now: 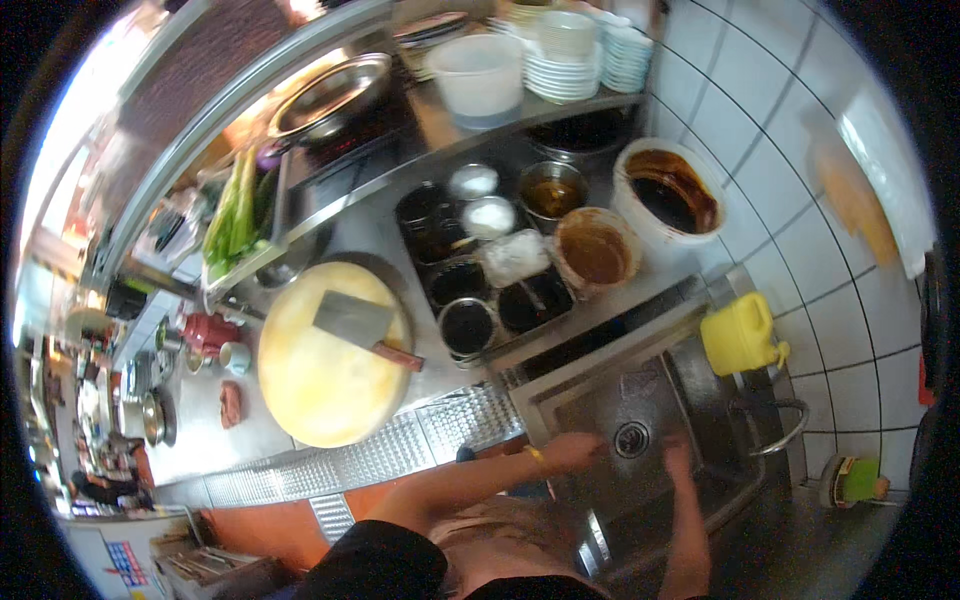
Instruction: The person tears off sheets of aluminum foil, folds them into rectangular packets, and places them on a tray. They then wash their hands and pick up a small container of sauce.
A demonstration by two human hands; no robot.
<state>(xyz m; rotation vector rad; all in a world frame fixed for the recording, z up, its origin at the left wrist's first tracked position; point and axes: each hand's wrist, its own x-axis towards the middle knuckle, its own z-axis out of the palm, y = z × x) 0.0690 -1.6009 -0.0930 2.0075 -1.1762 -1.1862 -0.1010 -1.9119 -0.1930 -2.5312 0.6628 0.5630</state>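
Both my arms reach down over the steel sink point(560, 405). My left hand point(575, 452), with a yellow band at its wrist, is over the sink's near left part, just left of the round drain point(630, 440). To the right of the drain is my right hand point(679, 457). Motion smears the fingers of both hands, so I cannot make out whether they are open or closed, and no held thing shows. The curved metal faucet point(795, 428) stands at the sink's right side.
A cleaver point(355, 320) lies on the round cutting board point(325, 405) to the left. Behind the sink stand dark sauce containers point(467, 328), a brown-stained tub point(597, 250) and a white bucket point(650, 225). A yellow jug point(738, 340) is by the tiled wall point(830, 320).
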